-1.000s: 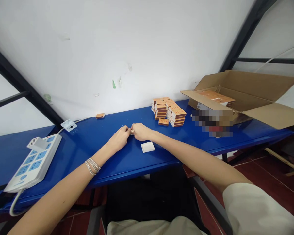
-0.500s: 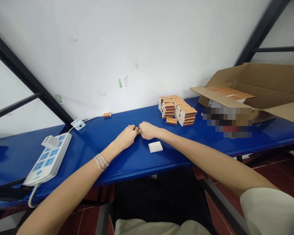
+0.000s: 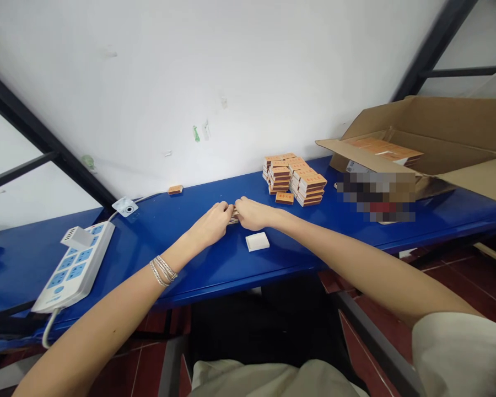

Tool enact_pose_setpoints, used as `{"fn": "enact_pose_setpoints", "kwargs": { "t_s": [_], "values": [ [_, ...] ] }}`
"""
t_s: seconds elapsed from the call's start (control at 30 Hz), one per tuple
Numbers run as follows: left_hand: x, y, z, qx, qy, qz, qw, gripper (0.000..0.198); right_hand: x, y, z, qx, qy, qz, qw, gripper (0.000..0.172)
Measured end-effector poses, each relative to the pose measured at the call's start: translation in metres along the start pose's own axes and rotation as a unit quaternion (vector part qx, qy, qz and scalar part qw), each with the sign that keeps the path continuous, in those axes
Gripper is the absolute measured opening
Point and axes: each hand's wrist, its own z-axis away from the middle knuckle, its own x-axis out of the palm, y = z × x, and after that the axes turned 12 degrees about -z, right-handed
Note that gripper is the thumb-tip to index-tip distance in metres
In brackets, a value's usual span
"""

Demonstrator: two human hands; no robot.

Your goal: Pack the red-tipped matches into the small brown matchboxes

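Observation:
My left hand (image 3: 211, 225) and my right hand (image 3: 253, 214) meet at the middle of the blue table (image 3: 182, 242), their fingertips pinching a small flat box (image 3: 233, 216) that they mostly hide. Just below my right hand lies a white box (image 3: 257, 241), not touched. Beyond my right hand rise stacks of orange-and-white matchbox-like boxes (image 3: 295, 179), with a loose one (image 3: 284, 198) at their front. Another single box (image 3: 175, 189) lies by the wall, left of my hands.
An open cardboard carton (image 3: 421, 129) holding more orange boxes stands at the right end of the table, with a pixelated patch (image 3: 376, 196) in front of it. A white power strip (image 3: 74, 264) lies at the left, its cable running over the table edge. Dark metal frame bars (image 3: 45, 138) lean against the white wall.
My view has shifted, so the table sits higher and further right than a second ago. My hands have stayed together on the small box, now covering more of it.

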Motion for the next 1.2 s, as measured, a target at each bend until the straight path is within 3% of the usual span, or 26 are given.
{"fn": "enact_pose_setpoints", "kwargs": {
  "t_s": [0.2,0.47,0.63,0.83,0.97,1.2],
  "values": [
    [-0.022,0.029,0.006,0.010,0.000,0.034,0.999,0.028,-0.017,-0.007,0.047,0.005,-0.015,0.025,1.000,0.017],
    [-0.023,0.065,0.017,0.058,-0.008,-0.002,0.998,0.035,-0.003,-0.005,0.086,0.031,-0.006,-0.028,0.999,0.012],
    [-0.022,0.066,0.017,0.062,-0.007,-0.042,0.997,0.036,0.004,0.004,0.085,0.056,0.025,-0.090,0.994,0.004],
    [-0.020,0.063,0.019,0.076,0.005,-0.043,0.996,0.034,0.001,0.011,0.089,0.070,0.053,-0.187,0.978,0.014],
    [-0.022,0.059,0.020,0.077,-0.008,-0.004,0.997,0.028,-0.002,0.015,0.090,0.078,0.058,-0.218,0.971,0.023],
    [-0.020,0.046,0.022,0.037,0.008,0.112,0.993,0.026,0.003,0.027,0.085,0.078,0.051,-0.327,0.941,0.012]
  ]
}}
